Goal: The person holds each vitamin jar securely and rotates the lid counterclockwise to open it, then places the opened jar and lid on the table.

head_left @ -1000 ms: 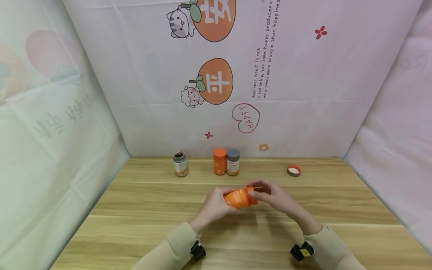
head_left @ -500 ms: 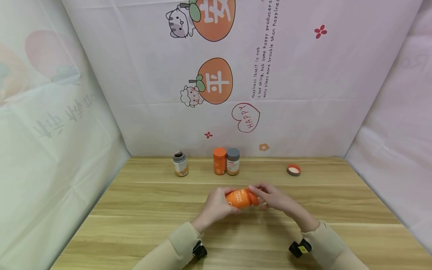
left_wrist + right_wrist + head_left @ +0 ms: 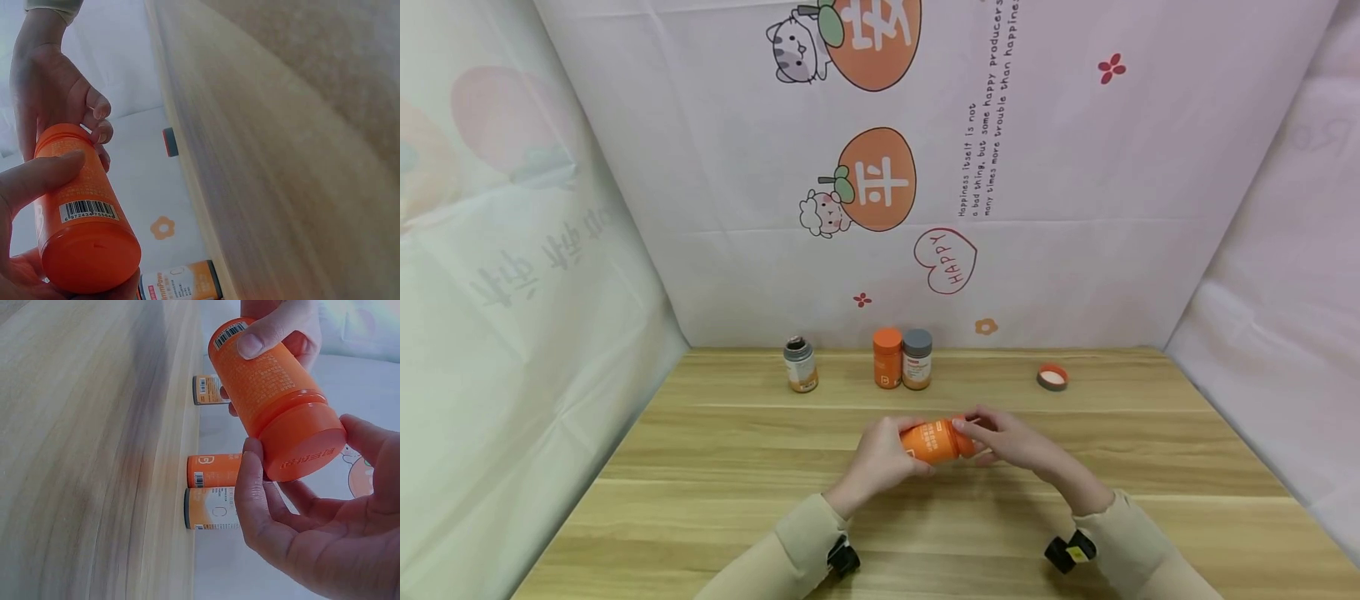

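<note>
**New hold on the orange cap [image 3: 303, 447]**

Your left hand [image 3: 880, 457] grasps the orange bottle [image 3: 928, 443] above the desk [image 3: 737, 467]; your right hand [image 3: 1011, 437], its fingers shifted within the last second, pinches the cap, which looks still seated. Beyond stand a grey-necked bottle [image 3: 802, 371], second orange bottle [image 3: 887, 362], grey-capped bottle [image 3: 917, 362], and a loose cap [image 3: 1052, 378].

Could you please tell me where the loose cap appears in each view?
Head: the loose cap is right of centre, below mid-height.
Left wrist: the loose cap is just left of centre.
Right wrist: it is not in the picture.
Shared landmark: the held orange bottle, in all three views.
</note>
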Available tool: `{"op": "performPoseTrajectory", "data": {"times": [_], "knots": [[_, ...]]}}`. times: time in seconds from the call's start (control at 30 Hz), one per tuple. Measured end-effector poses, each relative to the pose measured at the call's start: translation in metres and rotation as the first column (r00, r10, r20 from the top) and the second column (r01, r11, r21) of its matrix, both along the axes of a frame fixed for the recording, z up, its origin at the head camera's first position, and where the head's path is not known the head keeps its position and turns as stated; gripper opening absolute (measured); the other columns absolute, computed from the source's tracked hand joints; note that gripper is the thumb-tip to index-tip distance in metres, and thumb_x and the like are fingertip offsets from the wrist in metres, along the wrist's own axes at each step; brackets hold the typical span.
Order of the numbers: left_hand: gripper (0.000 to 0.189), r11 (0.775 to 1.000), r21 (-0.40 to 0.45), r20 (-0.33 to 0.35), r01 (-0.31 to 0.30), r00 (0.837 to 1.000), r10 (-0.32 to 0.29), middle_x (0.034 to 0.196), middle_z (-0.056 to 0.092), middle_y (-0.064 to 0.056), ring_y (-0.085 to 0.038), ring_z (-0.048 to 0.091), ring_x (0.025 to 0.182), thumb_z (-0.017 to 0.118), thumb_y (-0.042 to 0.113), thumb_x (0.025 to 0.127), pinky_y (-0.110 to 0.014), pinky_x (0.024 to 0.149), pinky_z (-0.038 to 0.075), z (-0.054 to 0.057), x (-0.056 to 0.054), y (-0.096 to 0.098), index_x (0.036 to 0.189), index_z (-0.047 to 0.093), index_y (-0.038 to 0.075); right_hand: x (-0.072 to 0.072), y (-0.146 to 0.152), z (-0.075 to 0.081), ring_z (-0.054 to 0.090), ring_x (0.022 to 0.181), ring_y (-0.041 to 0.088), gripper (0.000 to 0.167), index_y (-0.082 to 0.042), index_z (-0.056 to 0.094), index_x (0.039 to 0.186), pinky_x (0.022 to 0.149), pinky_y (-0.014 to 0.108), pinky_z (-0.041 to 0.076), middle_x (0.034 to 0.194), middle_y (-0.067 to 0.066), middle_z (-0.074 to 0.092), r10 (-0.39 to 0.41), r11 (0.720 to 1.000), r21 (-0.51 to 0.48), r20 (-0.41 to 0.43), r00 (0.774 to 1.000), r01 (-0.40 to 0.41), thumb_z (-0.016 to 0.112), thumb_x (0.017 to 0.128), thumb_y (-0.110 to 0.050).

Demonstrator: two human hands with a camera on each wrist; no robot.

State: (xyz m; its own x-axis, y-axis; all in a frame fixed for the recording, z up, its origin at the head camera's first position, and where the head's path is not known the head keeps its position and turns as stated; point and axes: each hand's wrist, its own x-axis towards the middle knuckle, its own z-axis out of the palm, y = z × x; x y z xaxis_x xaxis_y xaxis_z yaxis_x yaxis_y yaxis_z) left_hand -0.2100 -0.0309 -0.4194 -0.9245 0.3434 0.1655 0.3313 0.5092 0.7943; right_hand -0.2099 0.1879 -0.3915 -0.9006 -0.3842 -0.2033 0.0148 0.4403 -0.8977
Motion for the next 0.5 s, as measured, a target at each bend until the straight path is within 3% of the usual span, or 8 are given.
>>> {"op": "performPoseTrajectory", "data": {"times": [0.2, 0.5], "knots": [[0.058, 1.0, 0.014, 0.01, 0.002, 1.0, -0.002, 0.1, 0.069, 0.003, -0.01, 0.057, 0.084, 0.088, 0.011, 0.058, -0.03, 0.074, 0.047, -0.0012, -0.0004, -0.0003, 0.113, 0.069, 0.014, 0.0022, 0.0025, 0.0021, 0.059, 0.104, 0.023, 0.057, 0.0, 0.044, 0.133, 0.084, 0.046, 0.053, 0.127, 0.02, 0.051, 0.036, 0.999, -0.036, -0.014, 0.999, -0.036, 0.055, 0.094, -0.04], [0.059, 1.0, 0.017, 0.024, 0.002, 1.0, -0.003, 0.101, 0.068, 0.003, -0.011, 0.056, 0.084, 0.088, 0.011, 0.058, -0.03, 0.074, 0.047, -0.0021, -0.0012, 0.0002, 0.114, 0.068, 0.012, 0.0013, 0.0094, -0.0021, 0.06, 0.104, 0.026, 0.05, -0.007, 0.049, 0.133, 0.083, 0.046, 0.052, 0.129, 0.019, 0.051, 0.109, 0.994, -0.002, -0.143, 0.984, -0.111, 0.061, 0.092, -0.032]]}}
